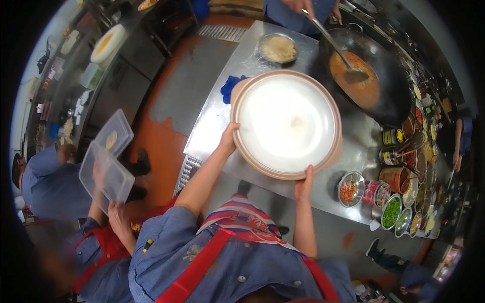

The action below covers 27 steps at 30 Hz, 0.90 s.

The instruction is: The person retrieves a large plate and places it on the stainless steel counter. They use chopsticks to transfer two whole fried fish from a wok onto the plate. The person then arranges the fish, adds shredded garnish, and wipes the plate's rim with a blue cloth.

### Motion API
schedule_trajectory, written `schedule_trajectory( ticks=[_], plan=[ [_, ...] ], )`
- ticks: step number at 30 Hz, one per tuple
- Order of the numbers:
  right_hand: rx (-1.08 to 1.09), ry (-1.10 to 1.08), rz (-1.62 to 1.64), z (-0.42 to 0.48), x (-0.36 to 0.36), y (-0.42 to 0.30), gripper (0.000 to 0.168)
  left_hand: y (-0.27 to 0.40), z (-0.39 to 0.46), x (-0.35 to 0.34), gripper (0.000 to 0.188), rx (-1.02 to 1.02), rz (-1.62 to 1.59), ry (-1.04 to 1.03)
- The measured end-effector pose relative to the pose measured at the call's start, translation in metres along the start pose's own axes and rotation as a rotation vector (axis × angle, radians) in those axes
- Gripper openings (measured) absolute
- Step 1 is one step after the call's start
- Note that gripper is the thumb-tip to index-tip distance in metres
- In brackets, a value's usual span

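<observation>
Both of my hands hold a large round clay pot (290, 121) with a white interior and a tan rim. My left hand (229, 139) grips the left side of its rim, thumb on top. At the lower right of the rim, my right hand (304, 185) has its thumb over the edge and the other fingers underneath. The pot looks empty apart from a faint brownish patch near the middle. It is over the stainless steel table (204, 132); whether it touches the top cannot be told. Past its upper left edge lies a blue cloth (229, 88).
A wok (394, 102) of orange soup stands beyond the pot, where a co-worker's hand holds a ladle (326, 36). A metal bowl of pale food (279, 48) is nearby. Bowls of chopped greens (391, 216) and peppers (348, 189) line the right. Leftward, another person holds plastic containers (108, 170).
</observation>
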State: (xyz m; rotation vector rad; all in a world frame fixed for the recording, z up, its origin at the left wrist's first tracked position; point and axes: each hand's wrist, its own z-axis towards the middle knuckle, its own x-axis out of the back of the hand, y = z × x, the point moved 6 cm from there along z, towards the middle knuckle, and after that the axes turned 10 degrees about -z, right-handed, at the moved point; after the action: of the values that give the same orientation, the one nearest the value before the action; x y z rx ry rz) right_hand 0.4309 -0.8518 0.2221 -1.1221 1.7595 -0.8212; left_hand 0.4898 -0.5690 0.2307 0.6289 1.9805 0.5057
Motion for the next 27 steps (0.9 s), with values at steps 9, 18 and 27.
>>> schedule_trajectory(
  ticks=[9, 18, 27],
  plan=[
    [-0.049, 0.059, -0.087, 0.042, 0.034, -0.045, 0.054, -0.020, -0.020, 0.017, 0.056, -0.155, 0.197, -0.015],
    [-0.153, 0.092, -0.171, 0.071, 0.003, -0.060, 0.054, 0.073, 0.139, 0.013, 0.043, -1.063, 1.714, -0.237],
    [-0.126, 0.224, -0.434, 0.023, 0.033, -0.088, 0.050, 0.038, 0.093, 0.033, 0.034, -0.552, 0.932, -0.227]
  ],
)
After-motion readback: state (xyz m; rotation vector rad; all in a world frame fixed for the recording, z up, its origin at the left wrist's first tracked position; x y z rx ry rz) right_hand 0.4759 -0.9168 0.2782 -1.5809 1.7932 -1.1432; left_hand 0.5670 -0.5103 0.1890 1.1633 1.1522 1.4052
